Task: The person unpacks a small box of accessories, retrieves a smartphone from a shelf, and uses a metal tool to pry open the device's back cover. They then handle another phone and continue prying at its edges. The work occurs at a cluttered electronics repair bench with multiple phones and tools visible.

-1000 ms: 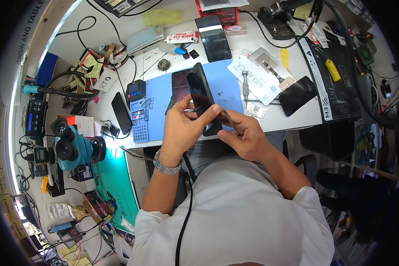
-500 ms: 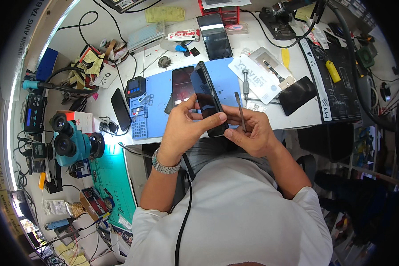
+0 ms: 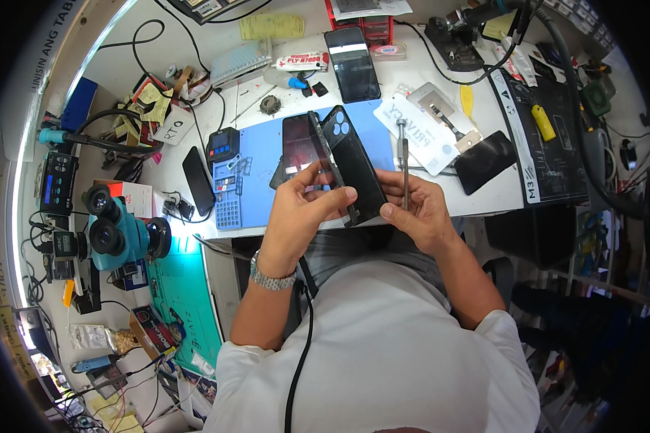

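In my left hand (image 3: 303,207) is a dark smartphone body (image 3: 323,148), turned nearly edge-on, with fingers and thumb closed around its lower part. A black phone back cover (image 3: 357,162) with round camera holes stands beside it, angled away so a gap shows between them at the top. My right hand (image 3: 420,209) pinches the cover's right edge. The same hand also holds a slim metal pry tool (image 3: 405,177), pointing away from me. Behind the held parts, a dark-screened phone (image 3: 296,148) lies on the blue work mat (image 3: 256,137).
A silver screwdriver (image 3: 401,130) rests by a white card package (image 3: 415,137) on the right. Other phones lie at the back (image 3: 352,65), right (image 3: 486,162) and left (image 3: 197,179). A teal microscope (image 3: 119,234) stands at left, a small parts tray (image 3: 228,189) nearer.
The back cover has swung away from the phone body to the right, showing its camera holes. My right hand has shifted slightly right, and the pry tool is now more upright.
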The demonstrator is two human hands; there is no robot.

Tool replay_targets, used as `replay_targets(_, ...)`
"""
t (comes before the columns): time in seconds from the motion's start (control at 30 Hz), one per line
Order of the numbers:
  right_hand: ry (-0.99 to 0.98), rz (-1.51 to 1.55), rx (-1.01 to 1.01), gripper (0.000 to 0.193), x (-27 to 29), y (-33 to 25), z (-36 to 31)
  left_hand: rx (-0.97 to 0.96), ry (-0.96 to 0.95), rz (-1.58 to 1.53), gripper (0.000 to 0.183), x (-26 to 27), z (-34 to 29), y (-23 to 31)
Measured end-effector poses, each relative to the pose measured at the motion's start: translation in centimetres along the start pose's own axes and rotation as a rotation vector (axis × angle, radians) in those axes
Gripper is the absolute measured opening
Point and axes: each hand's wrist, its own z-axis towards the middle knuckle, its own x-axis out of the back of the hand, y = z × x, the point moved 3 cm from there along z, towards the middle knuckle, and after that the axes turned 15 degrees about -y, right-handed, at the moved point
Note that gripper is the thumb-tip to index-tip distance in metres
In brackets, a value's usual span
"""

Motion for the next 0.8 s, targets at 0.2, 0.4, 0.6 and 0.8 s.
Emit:
replay_targets(0.2,0.042,0.004,0.05,0.054,0.8,0.8,-0.3,-0.013,-0.026,-0.082,0.065,0.8,-0.6,-0.3)
replay_targets(0.4,0.098,0.021,0.053,0.054,1.0,0.5,-0.6,-0.091,-0.024,-0.019,0.062,1.9,-1.7,-0.4)
replay_targets(0.6,0.176,0.088,0.048,0.056,1.5,0.6,-0.7,-0.247,-0.047,-0.319,0.067,2.5,-2.5,-0.5)
replay_targets(0.8,0.309,0.186,-0.019,0.05,1.8,1.4,-0.2,-0.296,0.056,-0.338,0.058,2.6,-2.2,-0.7)
